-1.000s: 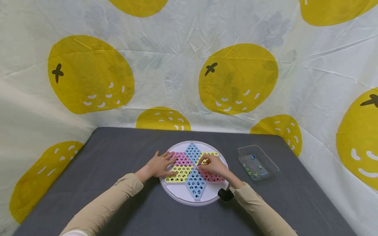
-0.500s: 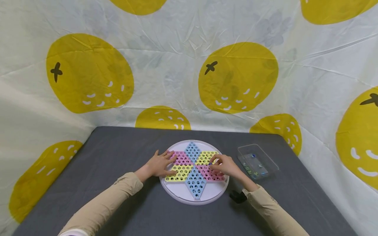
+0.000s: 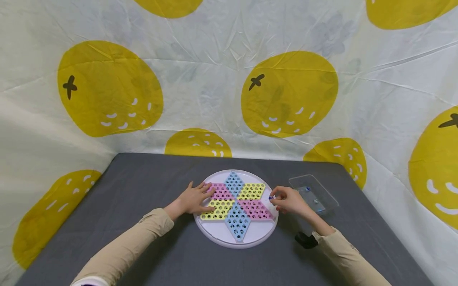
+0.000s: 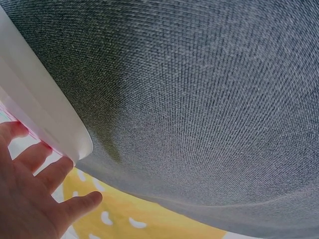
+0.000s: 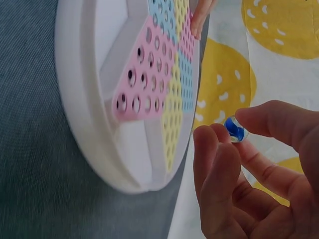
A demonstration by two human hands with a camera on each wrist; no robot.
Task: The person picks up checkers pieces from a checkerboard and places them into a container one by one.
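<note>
A round white Chinese checkers board [image 3: 222,233] with a pink, yellow and blue star full of holes lies on the table. My left hand [image 3: 192,200] rests on its left side with the fingers spread over the pink and yellow points; the left wrist view shows those fingers [image 4: 55,174] at the rim. Between thumb and fingertips my right hand [image 3: 291,201] pinches a clear marble with a blue swirl [image 5: 234,129]. That hand hovers at the board's right edge, apart from the holes. Beyond it stands a clear plastic box [image 3: 330,194], partly hidden by the hand, with several marbles inside.
A dark grey cloth [image 3: 161,242] covers the table. Behind and at the sides hangs a white curtain [image 3: 200,91] printed with big yellow fruit. A black band-like object [image 3: 306,240] sits at the right wrist.
My right hand has moved right, from the middle of the board to its right edge, with the marble still pinched. The left hand stays in place.
</note>
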